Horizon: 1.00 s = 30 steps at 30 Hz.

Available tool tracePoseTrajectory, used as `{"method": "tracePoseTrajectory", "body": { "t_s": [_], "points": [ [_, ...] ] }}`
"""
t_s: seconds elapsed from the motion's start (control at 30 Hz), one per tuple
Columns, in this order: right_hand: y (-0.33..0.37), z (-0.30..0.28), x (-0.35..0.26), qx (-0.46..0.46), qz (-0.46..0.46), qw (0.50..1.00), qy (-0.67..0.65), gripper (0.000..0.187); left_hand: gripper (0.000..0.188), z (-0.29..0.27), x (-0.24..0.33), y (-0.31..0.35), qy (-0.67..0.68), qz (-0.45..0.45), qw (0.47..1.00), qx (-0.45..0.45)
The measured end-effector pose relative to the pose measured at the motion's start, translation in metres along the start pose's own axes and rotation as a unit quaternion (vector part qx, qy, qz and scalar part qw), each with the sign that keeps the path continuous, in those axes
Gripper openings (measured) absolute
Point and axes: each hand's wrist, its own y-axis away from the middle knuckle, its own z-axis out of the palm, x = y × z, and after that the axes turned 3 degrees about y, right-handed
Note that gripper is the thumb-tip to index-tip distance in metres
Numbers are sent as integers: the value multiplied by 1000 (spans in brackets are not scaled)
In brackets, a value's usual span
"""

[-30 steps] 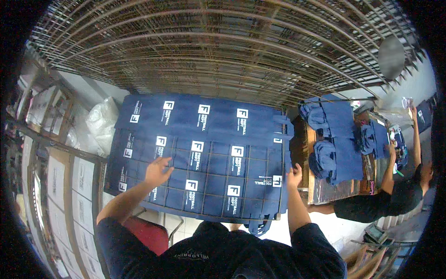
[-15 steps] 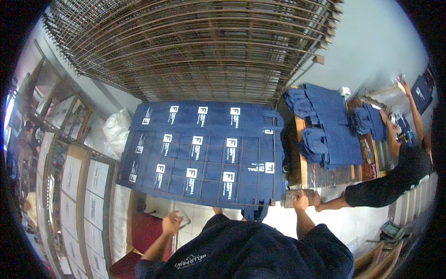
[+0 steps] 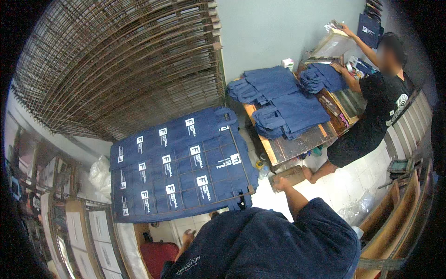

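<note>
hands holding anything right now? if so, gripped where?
Right hand sits on the near end of a brown block beside the bench; whether it grips is unclear. Left hand is low, mostly hidden behind the shirt, so it cannot be told.

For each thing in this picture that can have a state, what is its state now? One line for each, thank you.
Printed blue bags: spread flat in rows on a rack.
Stacked wire racks: piled up, nothing on the top one.
Blue bags on the wooden table: in loose piles.
Right hand: touching a brown block.
Left hand: low, mostly hidden.
</note>
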Motion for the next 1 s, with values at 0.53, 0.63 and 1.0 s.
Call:
{"method": "tracePoseTrajectory", "body": {
  "t_s": [0.53,0.63,1.0],
  "points": [
    [112,65,116,-130,-23,989,61,44,47,5,112,18,-96,42,994,-10],
    [177,79,161,-91,39,995,-19,45,45,-40,57,77,-28,64,989,128],
    [78,139,226,12,104,986,-129,40,68,-24,-51,31,-325,-69,932,-143]
  ]
}}
